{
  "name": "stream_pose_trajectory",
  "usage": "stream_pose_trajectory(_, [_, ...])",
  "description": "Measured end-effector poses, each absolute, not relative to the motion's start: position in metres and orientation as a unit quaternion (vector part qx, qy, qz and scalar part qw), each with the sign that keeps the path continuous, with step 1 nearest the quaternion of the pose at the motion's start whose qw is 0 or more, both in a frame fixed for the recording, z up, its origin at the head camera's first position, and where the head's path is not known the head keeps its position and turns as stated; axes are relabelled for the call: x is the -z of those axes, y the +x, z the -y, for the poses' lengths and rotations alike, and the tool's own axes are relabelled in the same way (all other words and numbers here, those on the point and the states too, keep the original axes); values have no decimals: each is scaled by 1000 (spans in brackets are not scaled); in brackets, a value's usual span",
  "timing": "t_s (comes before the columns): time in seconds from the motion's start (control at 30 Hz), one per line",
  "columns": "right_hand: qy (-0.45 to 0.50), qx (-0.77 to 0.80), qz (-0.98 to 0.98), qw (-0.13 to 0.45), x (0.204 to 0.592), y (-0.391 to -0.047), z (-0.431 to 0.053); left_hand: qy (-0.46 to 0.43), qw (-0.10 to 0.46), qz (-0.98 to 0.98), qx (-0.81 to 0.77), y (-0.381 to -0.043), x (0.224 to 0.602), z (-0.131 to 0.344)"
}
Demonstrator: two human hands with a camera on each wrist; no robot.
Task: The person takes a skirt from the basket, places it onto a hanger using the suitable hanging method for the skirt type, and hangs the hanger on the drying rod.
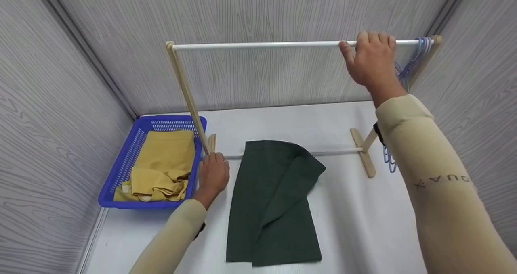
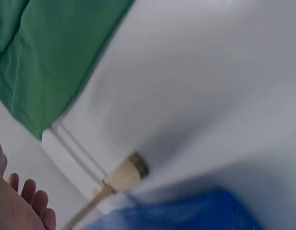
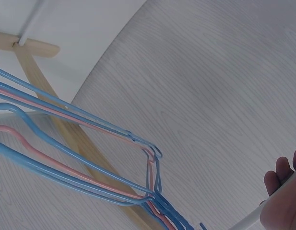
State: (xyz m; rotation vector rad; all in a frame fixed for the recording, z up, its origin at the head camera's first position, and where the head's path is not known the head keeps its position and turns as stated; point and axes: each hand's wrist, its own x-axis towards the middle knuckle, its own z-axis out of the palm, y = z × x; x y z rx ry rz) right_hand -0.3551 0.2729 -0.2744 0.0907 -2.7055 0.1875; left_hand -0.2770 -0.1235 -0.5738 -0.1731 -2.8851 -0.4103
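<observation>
A small clothes rack with wooden posts stands on the white table. My right hand (image 1: 373,60) grips its white top rail (image 1: 258,45), the fingers curled over it. Close to the foot of the left wooden post (image 1: 183,84) is my left hand (image 1: 213,175), with loosely bent fingers. The left wrist view shows nothing between those fingers (image 2: 40,201); whether they touch the post is unclear. A dark green skirt-like garment (image 1: 274,209) lies between the hands, its right side folded over. Blue and pink hangers (image 3: 90,129) hang bunched at the rail's right end.
A blue plastic basket (image 1: 121,161) holding folded yellow cloth (image 1: 165,151) stands left of the rack. The rack's right foot (image 1: 368,161) rests on the table (image 1: 351,229). Grey wood-grain walls (image 1: 262,76) close in the back and both sides.
</observation>
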Motion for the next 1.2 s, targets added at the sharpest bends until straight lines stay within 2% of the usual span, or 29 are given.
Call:
stream_pose_trajectory(0.2, [37,-66,973,218,254,-355,-273,-67,173,967,174,-285,536,162])
stream_pose_trajectory(0.33, [36,-69,971,227,236,-351,-281,-34,195,969,146,-291,519,180])
stream_pose_trajectory(0.5, [33,-67,972,224,222,-340,-291,37,162,976,138,-291,523,197])
stream_pose_trajectory(0.7, [35,-79,971,223,221,-331,-293,78,65,982,161,-279,543,219])
stream_pose_trajectory(0.8, [31,-82,972,216,224,-329,-293,66,39,980,184,-272,547,224])
stream_pose_trajectory(1.0, [19,-73,978,193,231,-326,-294,15,24,972,234,-263,547,213])
stream_pose_trajectory(1.2, [19,-71,979,189,238,-325,-292,23,-2,975,221,-260,550,203])
